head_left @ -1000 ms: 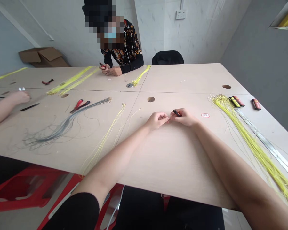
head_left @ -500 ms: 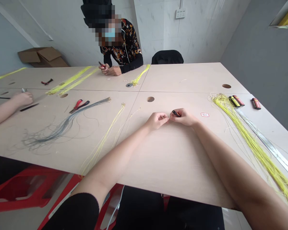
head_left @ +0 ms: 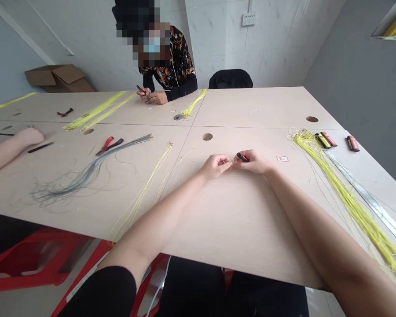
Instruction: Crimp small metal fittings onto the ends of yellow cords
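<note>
My left hand [head_left: 217, 166] is closed in a pinch over the table [head_left: 218, 220], its fingertips close to those of my right hand. Whatever it pinches is too small to make out. My right hand [head_left: 255, 162] is closed around a small black-handled tool [head_left: 241, 156], whose dark end sticks out above the fingers; its working end is hidden. Left of my left forearm lie a few yellow wires [head_left: 148, 182] with small tips. A small label with a red border [head_left: 282, 158] lies to the right of my right hand.
Beyond are a grey wire bundle [head_left: 92, 169], red-and-black pliers [head_left: 109, 145] and a co-worker's hand [head_left: 29, 136]. Right are a yellow wire bundle [head_left: 345, 196] and several lighters [head_left: 352, 143]. Across the table another person's hands [head_left: 152, 96] hold a tool. Cable holes [head_left: 207, 137] pierce the tabletop.
My hands hold nearly the same pose. At the left, the co-worker's hand has turned slightly, and the pale object above it no longer shows.
</note>
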Tool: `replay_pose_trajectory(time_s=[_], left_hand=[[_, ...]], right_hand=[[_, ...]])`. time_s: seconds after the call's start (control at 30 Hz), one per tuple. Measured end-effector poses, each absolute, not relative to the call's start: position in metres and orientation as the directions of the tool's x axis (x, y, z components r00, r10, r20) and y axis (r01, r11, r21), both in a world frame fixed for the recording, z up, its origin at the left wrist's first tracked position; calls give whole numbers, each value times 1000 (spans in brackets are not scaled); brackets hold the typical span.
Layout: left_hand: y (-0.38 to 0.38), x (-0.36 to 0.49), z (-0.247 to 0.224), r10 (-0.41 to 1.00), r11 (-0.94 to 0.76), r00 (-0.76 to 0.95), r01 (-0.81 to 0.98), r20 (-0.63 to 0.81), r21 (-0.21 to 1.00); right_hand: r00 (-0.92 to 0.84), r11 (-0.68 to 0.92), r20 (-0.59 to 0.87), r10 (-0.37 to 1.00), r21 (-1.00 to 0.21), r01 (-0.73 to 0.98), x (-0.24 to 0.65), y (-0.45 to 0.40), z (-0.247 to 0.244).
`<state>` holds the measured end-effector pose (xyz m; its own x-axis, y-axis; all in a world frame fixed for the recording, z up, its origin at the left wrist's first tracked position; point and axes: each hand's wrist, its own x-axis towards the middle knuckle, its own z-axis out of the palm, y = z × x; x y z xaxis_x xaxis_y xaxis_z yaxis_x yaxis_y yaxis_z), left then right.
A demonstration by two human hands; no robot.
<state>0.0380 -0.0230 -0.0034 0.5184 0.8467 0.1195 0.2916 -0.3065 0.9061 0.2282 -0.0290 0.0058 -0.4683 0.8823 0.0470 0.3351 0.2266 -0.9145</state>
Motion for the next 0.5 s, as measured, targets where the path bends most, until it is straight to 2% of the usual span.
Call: replay_pose_trajectory(time_s=[0.5], left_hand=[[-21,38,-6,832,-313,535,235,147,920]], right_hand=[[-482,281,98,871,-903,324,231,-26,2]])
